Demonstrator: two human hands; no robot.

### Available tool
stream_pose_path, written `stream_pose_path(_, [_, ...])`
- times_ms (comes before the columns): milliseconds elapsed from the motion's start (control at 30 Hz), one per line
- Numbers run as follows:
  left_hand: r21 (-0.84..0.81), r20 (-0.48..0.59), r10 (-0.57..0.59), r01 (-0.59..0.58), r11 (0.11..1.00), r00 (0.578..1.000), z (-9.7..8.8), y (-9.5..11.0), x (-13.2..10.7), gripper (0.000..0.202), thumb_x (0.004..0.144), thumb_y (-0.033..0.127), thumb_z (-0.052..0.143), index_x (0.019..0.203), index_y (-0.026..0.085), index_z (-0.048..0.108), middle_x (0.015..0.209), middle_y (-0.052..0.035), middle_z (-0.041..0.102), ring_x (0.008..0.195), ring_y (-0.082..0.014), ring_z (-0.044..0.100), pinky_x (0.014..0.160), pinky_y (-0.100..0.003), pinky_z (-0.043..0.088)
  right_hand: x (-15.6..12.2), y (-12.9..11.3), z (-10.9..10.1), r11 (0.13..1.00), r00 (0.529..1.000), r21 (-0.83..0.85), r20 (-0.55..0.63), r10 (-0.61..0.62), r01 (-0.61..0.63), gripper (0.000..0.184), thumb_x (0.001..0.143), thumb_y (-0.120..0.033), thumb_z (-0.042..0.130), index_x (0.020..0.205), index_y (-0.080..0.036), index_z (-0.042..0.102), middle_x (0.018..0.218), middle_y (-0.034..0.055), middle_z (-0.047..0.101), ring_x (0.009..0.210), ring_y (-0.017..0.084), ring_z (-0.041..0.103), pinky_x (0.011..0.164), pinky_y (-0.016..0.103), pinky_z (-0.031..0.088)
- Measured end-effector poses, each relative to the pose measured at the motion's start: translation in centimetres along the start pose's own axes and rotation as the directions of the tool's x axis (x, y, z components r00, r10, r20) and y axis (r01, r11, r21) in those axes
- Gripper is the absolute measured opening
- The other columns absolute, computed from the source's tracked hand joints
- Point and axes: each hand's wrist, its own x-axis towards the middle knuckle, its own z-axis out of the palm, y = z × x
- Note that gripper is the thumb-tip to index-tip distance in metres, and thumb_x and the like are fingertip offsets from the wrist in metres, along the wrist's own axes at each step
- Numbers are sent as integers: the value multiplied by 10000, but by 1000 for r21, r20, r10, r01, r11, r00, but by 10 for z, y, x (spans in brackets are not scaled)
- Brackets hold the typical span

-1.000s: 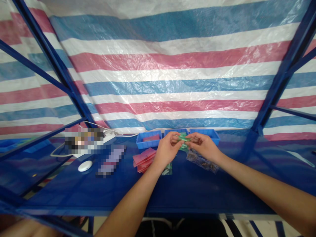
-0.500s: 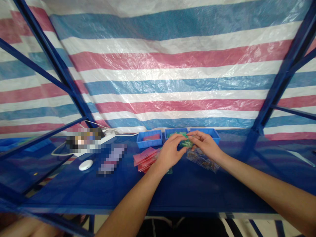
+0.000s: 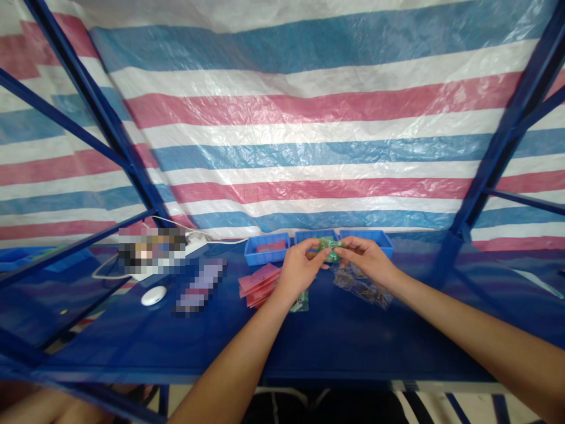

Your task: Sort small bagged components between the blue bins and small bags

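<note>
Between my two hands, just in front of the middle blue bin [image 3: 304, 237], is a small green plastic packet [image 3: 331, 242]. My left hand [image 3: 304, 265] pinches its left side with thumb and fingers. On its right side, the thumb and fingers of my right hand [image 3: 364, 256] are closed on it too. Red packets [image 3: 260, 282] lie in a stack left of my left wrist. Clear bags of small brownish parts [image 3: 364, 287] lie below my right hand. Another green packet [image 3: 301, 302] sits partly hidden behind my left forearm.
A left blue bin [image 3: 267, 250] holds red packets, and a right blue bin [image 3: 379, 238] stands beside the middle one. A white round case [image 3: 153, 295], a blurred-out flat object [image 3: 200, 285] and a power strip [image 3: 194, 244] with cables lie on the left. Blue frame posts flank the table [image 3: 353, 347].
My hands have turned slightly and both thumbs now meet near the middle of the green packet, which shows more openly. The stack, bags and bins have stayed in place.
</note>
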Motion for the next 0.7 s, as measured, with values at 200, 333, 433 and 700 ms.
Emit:
stream_pose_path(200, [-101, 3, -9, 9, 995, 1000, 0, -9, 4, 380, 830, 387, 807, 1099, 143, 694, 943, -89, 777, 766, -189, 742, 687, -310, 648, 0, 6, 1, 996, 998, 73, 17, 59, -60, 381, 758, -546, 850, 929, -231, 722, 864, 3, 748, 637, 171, 685, 687, 340, 587])
stream_pose_path(333, [-29, -16, 28, -28, 999, 999, 0, -7, 2, 359, 886, 336, 745, 1183, 152, 659, 1016, -104, 763, 828, -204, 746, 726, -344, 654, -1, 4, 4, 994, 998, 88, -14, 67, -65, 392, 739, -536, 867, 928, -230, 710, 889, 13, 754, 628, 178, 690, 650, 341, 603])
stream_pose_path(433, [290, -82, 235, -203, 935, 968, -1, -1, -2, 332, 918, 285, 706, 1234, 187, 673, 1185, -118, 714, 1034, -235, 716, 914, -406, 622, -2, 1, 5, 997, 993, 58, -108, 47, -41, 383, 760, -552, 846, 920, -237, 699, 821, 3, 733, 596, 178, 674, 602, 335, 599])
stream_pose_path(700, [461, 129, 317, -340, 820, 940, 1, 14, -9, 317, 959, 383, 662, 1217, 212, 728, 1137, -99, 732, 1022, -235, 692, 883, -348, 588, -6, -9, 11, 1000, 999, 7, -51, 3, -3, 371, 874, -604, 720, 968, -246, 726, 925, 42, 766, 749, 221, 716, 691, 363, 634])
